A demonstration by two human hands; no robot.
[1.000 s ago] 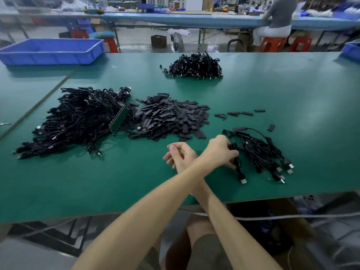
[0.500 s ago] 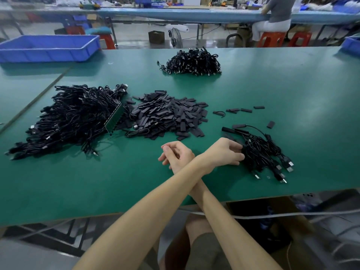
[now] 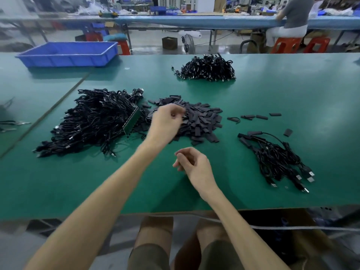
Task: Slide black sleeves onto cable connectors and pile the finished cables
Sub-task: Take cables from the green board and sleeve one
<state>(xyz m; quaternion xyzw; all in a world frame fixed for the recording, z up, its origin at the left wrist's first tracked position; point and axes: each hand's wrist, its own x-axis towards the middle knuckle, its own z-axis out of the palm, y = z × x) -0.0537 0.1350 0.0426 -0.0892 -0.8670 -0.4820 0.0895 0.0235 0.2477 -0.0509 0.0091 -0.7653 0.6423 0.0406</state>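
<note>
The left arm stretches forward over the green table (image 3: 292, 106), and the left hand (image 3: 167, 123) hangs above the near edge of the heap of black sleeves (image 3: 202, 119). Its fingers are curled downward but blurred, so whether they pinch a sleeve cannot be told. The right hand (image 3: 194, 164) hovers nearer the body, loosely curled and holding nothing. The small cable pile (image 3: 276, 160) lies to its right, and the large cable heap (image 3: 93, 121) lies left of the sleeves.

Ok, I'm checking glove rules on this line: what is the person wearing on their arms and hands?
Nothing shows: the left hand and right hand are ungloved, and both forearms are uncovered to the picture's edge, with no shirt cuff, watch or band. Rings are too blurred to tell.
</note>
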